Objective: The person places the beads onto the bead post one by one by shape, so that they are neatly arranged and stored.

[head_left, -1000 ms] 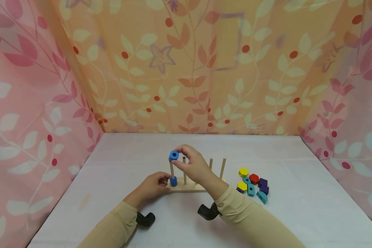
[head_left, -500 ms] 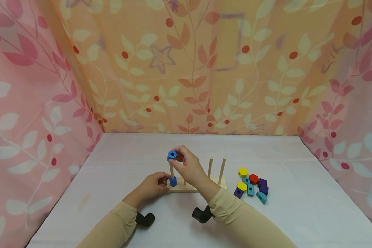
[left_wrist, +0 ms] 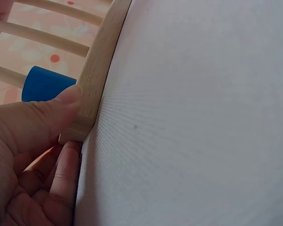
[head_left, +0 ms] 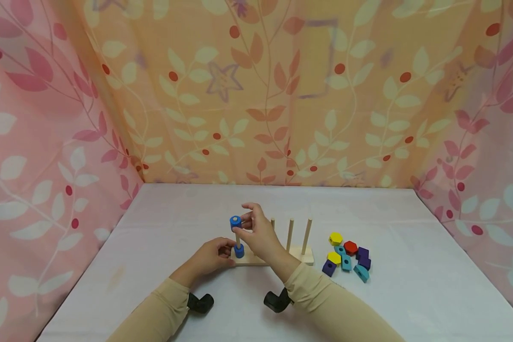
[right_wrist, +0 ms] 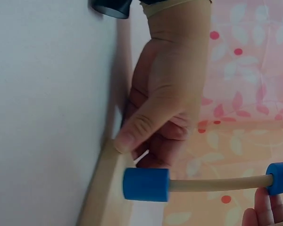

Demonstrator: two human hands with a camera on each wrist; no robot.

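Observation:
A wooden base (head_left: 306, 257) with a row of upright pegs stands on the table. My left hand (head_left: 210, 258) grips its left end, thumb and fingers on either side of the wood in the left wrist view. A blue bead (right_wrist: 146, 184) sits at the bottom of the leftmost peg (right_wrist: 219, 184). At the top of that peg, my right hand (head_left: 261, 238) pinches a second blue bead (head_left: 235, 223) between thumb and fingers. The peg's tip shows in this bead's hole. Part of the base and some pegs are hidden behind my right hand.
Right of the base lie loose beads: yellow hexagons (head_left: 335, 238), a red hexagon (head_left: 350, 247), purple blocks (head_left: 329, 268) and several teal pieces (head_left: 361, 272). Patterned cloth (head_left: 265, 95) encloses the white table (head_left: 188, 204) at the back and sides. A black camera mount (head_left: 201, 303) hangs below each wrist.
My right hand has moved left, then lowered the upper blue bead onto the tip of the leftmost peg. A purple block has come into fuller view. My left hand has stayed put.

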